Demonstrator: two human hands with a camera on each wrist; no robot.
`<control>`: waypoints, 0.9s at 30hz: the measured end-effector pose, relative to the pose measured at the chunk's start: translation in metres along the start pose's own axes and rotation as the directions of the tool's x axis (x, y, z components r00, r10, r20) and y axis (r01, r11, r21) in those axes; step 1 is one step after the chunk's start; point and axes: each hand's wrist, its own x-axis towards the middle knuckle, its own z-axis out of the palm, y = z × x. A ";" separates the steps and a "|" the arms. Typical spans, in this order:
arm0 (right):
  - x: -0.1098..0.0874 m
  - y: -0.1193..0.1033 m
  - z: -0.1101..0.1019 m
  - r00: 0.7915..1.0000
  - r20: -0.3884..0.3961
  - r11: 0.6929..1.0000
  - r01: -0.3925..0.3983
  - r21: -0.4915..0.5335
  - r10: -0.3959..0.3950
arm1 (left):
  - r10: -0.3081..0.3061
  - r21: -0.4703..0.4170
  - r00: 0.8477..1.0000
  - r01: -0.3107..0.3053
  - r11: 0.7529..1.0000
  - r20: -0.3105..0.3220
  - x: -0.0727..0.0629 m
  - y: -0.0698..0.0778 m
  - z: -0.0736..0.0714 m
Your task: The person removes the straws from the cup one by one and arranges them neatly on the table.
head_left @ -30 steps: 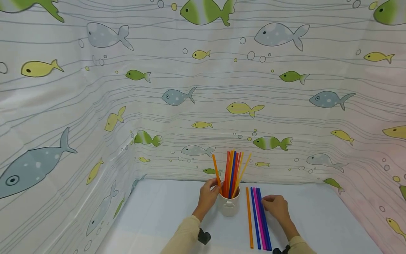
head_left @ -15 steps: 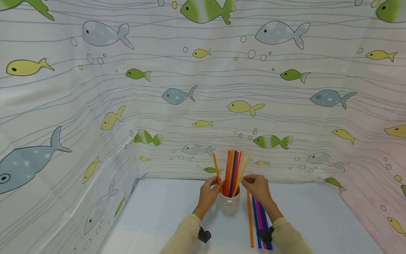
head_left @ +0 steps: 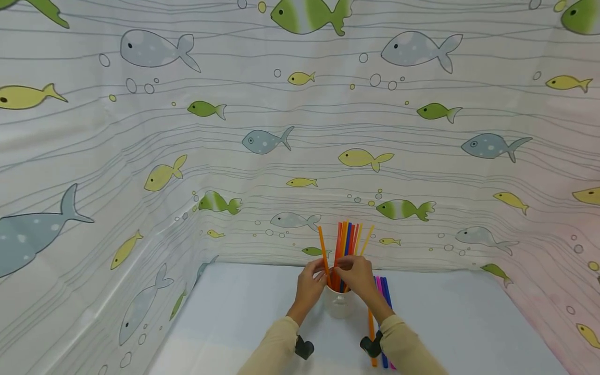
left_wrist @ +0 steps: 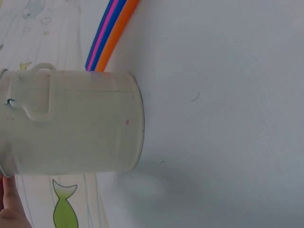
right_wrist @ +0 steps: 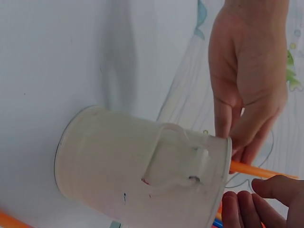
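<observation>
A whitish cup [head_left: 338,306] with a small handle stands on the white table, holding a bunch of colourful straws [head_left: 339,242]. My left hand [head_left: 308,287] holds the cup by its rim, beside an orange straw [head_left: 322,242] that leans left. Over the cup's right side is my right hand [head_left: 360,278], its fingers among the straws. In the right wrist view, the thumb and fingers of my right hand [right_wrist: 273,202] are apart, near the orange straw. The left wrist view shows the cup [left_wrist: 85,123] from the side, with only fingertips at its rim.
To the cup's right lie an orange straw [head_left: 372,325], blue straws [head_left: 386,291] and a pink one, side by side, partly under my right forearm. A fish-patterned curtain [head_left: 262,177] surrounds the table at the back and sides.
My right hand has moved left from the row of straws on the table to the straws in the cup. My left hand has stayed at the cup's rim.
</observation>
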 end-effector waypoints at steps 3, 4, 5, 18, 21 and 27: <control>0.001 0.001 0.007 1.000 -0.002 1.000 0.014 0.012 -0.014 | -0.008 -0.002 1.000 0.008 1.000 0.005 0.000 -0.002 0.000; 0.001 0.002 0.008 1.000 -0.004 1.000 0.015 0.015 -0.015 | -0.012 -0.003 1.000 0.012 1.000 0.007 -0.001 -0.002 0.000; 0.001 0.003 0.010 1.000 -0.005 1.000 0.020 0.015 -0.020 | -0.012 -0.008 1.000 0.012 1.000 0.009 -0.001 -0.003 0.000; 0.001 0.004 0.026 0.999 -0.042 0.999 0.023 0.047 -0.021 | 0.020 -0.033 1.000 -0.020 0.999 0.006 0.000 -0.003 0.000; 0.002 0.006 0.029 0.998 -0.048 0.999 0.040 0.035 -0.038 | 0.043 -0.048 0.999 -0.043 0.998 0.001 -0.001 -0.003 0.001; 0.005 0.010 0.033 0.998 -0.060 0.999 0.037 0.008 -0.037 | 0.012 -0.053 1.000 -0.012 0.999 0.011 -0.004 0.010 -0.002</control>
